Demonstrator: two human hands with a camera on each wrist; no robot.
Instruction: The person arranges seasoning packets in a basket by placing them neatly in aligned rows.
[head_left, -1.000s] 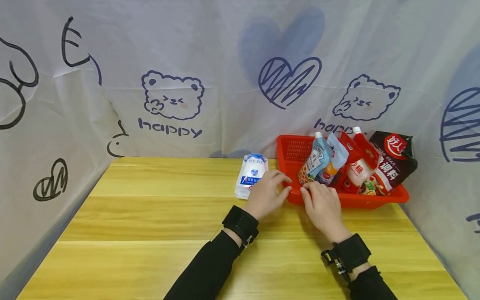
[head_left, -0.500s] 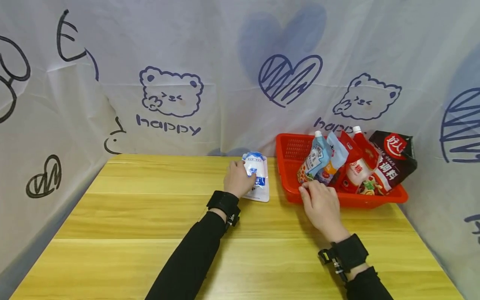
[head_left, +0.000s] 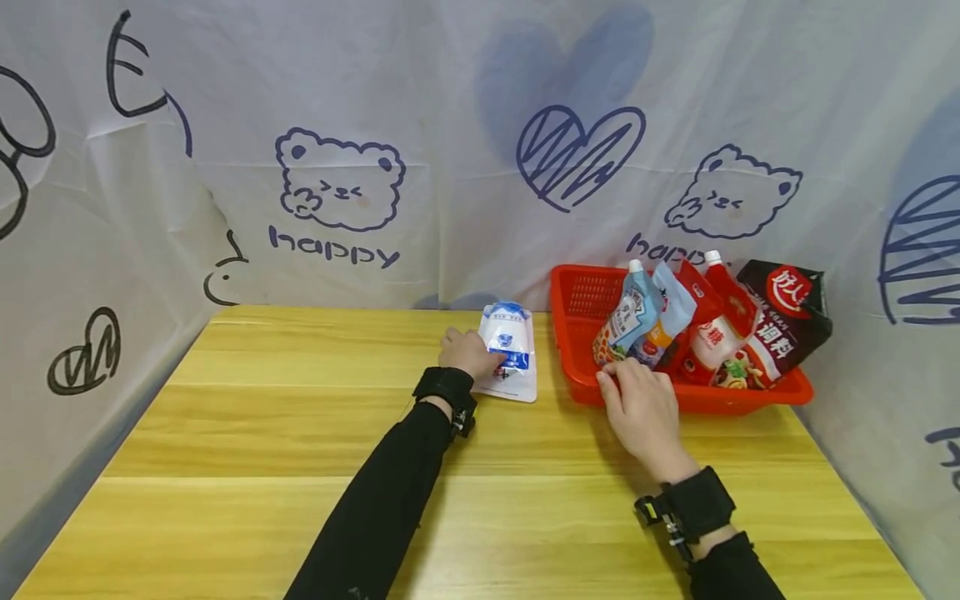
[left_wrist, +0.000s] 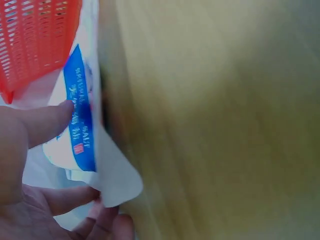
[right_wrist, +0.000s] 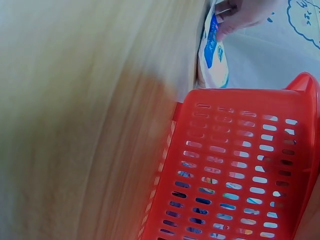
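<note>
My left hand (head_left: 468, 354) pinches the left edge of a white-and-blue salt bag (head_left: 507, 333) lying on the table. Seen from the left wrist, the thumb (left_wrist: 42, 122) lies on the printed front of the salt bag (left_wrist: 82, 150), with fingers at its lower edge. My right hand (head_left: 641, 400) grips the front rim of a red plastic basket (head_left: 712, 404), fingers over the rim. In the right wrist view the slotted wall of the basket (right_wrist: 240, 95) fills much of the frame, and the left hand (right_wrist: 247, 15) shows beyond at the salt bag (right_wrist: 212, 55).
Several packs stand in the basket: a light blue spouted pouch (head_left: 633, 312), a pale blue pouch (head_left: 663, 325), a red white-capped pouch (head_left: 716, 333) and a black-and-red seasoning bag (head_left: 783, 321). Behind the wooden table (head_left: 300, 433) hangs a white printed cloth (head_left: 442, 100).
My left hand has moved left from beside the basket to the salt bag's left edge and taken hold of it. The bag has turned slightly. The right hand has stayed on the basket rim.
</note>
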